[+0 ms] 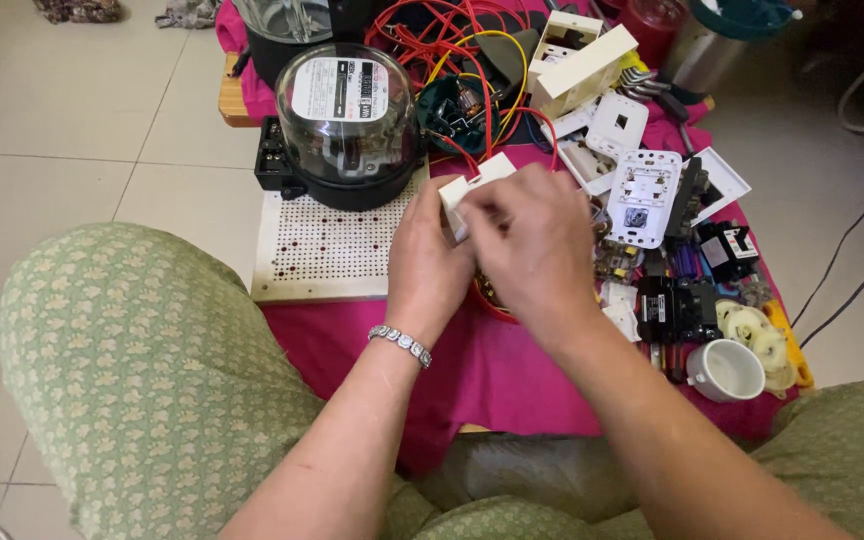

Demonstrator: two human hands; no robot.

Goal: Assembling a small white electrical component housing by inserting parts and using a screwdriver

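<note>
My left hand (pixel 430 262) and my right hand (pixel 537 250) meet over a pink cloth (pixel 492 370) and together grip a small white plastic box-shaped part (pixel 474 182). The left hand holds its left side; a silver bracelet (pixel 401 343) circles that wrist. The right hand's fingers curl over the part's front and hide most of it. Red wires (pixel 472 120) run from behind the part toward the back. A red round object (pixel 489 300) shows just under my hands, mostly hidden.
A glass-domed electric meter (pixel 347 120) stands on a white perforated board (pixel 322 245) at the left. White switch plates (pixel 642 195), black breakers (pixel 674 308), a white cup (pixel 727 370) and cream sockets (pixel 577 60) crowd the right. Tiled floor (pixel 72 110) surrounds the cloth; my green-patterned knees (pixel 132 380) are in front.
</note>
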